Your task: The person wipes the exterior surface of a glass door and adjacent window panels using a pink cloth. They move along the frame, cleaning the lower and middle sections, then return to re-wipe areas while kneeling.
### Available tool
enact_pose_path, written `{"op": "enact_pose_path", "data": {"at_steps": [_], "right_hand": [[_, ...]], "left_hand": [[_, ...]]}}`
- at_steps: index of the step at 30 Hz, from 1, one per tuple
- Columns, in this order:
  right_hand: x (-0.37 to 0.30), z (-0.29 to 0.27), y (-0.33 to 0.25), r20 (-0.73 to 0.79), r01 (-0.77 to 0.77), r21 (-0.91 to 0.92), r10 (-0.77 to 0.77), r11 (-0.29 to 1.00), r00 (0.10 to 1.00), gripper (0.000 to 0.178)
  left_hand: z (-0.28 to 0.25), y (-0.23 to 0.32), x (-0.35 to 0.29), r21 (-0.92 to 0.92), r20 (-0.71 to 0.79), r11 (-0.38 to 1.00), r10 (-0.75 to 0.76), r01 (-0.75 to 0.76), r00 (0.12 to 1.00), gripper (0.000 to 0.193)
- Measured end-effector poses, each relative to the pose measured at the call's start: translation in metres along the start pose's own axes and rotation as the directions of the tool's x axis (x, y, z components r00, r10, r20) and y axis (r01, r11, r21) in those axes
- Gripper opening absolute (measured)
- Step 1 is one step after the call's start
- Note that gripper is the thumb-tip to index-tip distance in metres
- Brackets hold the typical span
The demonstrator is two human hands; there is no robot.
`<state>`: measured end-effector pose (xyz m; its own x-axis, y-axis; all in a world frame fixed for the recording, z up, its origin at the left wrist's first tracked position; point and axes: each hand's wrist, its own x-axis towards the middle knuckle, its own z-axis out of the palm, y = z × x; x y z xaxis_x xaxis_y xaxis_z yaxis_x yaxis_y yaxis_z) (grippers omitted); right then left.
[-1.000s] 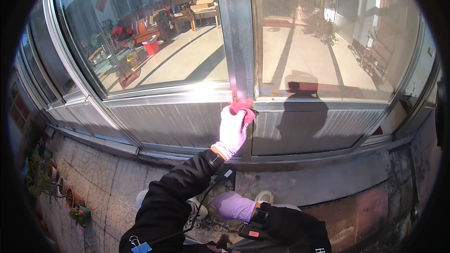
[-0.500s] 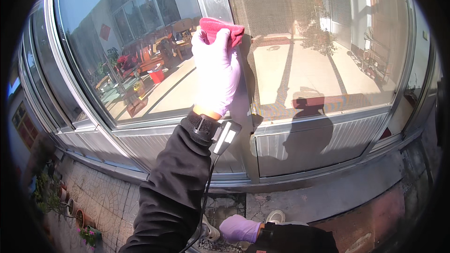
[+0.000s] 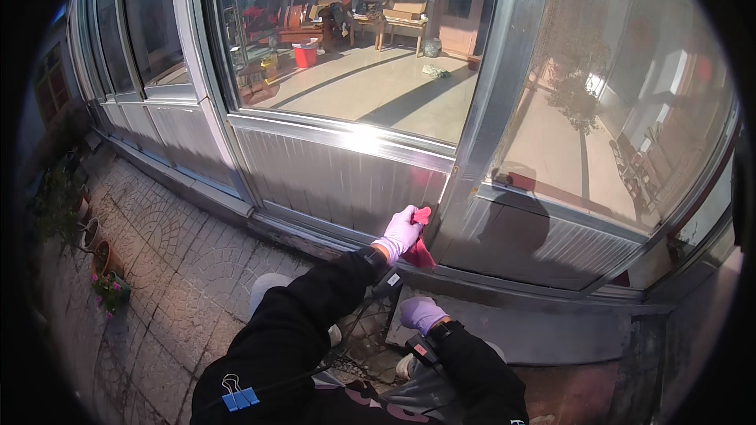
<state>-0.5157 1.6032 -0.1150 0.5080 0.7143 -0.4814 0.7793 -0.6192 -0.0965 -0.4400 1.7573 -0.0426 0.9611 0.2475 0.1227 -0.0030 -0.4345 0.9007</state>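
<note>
My left hand (image 3: 398, 234), in a pale purple glove, grips a crumpled red cloth (image 3: 422, 253). The cloth is low on the silver metal door frame, by the right end of the ribbed lower panel (image 3: 331, 177), and part of it hangs below my fingers. My right hand (image 3: 423, 313), gloved alike, is closed in a fist just above my legs, away from the frame. Nothing shows in that fist, though the inner side of its fingers is hidden. Above the panel is a large glass pane (image 3: 370, 98) with sun glare along its lower rail.
A concrete step (image 3: 535, 330) runs along the frame's base. Potted plants (image 3: 106, 267) stand on the paved ground (image 3: 169, 267) at left. A cable hangs by my left wrist, and a blue binder clip (image 3: 240, 399) is on my sleeve. Behind the glass are a red bucket (image 3: 305, 55) and wooden furniture.
My left hand has brought the red cloth from high on the metal post beside the glass down to the bottom of the frame. The right hand stays in a fist; the view has shifted.
</note>
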Motion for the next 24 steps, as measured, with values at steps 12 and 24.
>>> {"op": "enact_pose_path", "data": {"at_steps": [12,24], "right_hand": [[0.000,0.004,-0.038,-0.081,0.137,-0.109,-0.146,0.985,0.986,0.032],[0.054,0.087,-0.123,0.441,0.309,0.071,-0.308,0.948,0.843,0.036]], "left_hand": [[-0.121,-0.126,-0.117,-0.959,-0.268,0.246,-0.633,-0.140,0.726,0.041],[-0.122,-0.234,-0.047,-0.906,-0.317,0.420,-0.755,0.053,0.574,0.035]]}}
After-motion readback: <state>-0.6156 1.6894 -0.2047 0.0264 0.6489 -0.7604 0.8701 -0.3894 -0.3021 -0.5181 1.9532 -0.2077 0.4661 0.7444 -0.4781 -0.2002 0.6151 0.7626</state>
